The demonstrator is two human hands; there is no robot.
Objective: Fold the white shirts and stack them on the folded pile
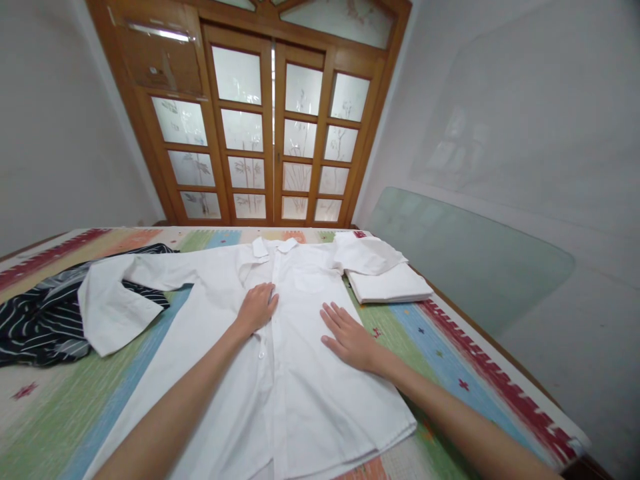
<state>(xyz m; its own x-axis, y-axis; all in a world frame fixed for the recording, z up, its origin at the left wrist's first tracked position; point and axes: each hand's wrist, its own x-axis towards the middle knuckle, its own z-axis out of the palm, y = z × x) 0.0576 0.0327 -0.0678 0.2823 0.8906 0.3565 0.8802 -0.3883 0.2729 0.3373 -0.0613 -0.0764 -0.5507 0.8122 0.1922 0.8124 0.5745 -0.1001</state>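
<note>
A white button-up shirt lies front side up, its collar at the far end and its placket running down the middle. My left hand is at the placket about chest height, fingers curled together on the fabric at the front edge. Its fingertips are partly hidden. Palm down, my right hand rests flat on the shirt's right front panel with the fingers stretched out. One sleeve extends to the left and bends toward me. On the right, the other sleeve reaches over a folded white cloth.
Black-and-white striped fabric lies crumpled at the left, partly under the sleeve. A colourful patterned spread covers the surface beneath. Beyond it stand wooden doors with glass panes. A wall runs along the right side.
</note>
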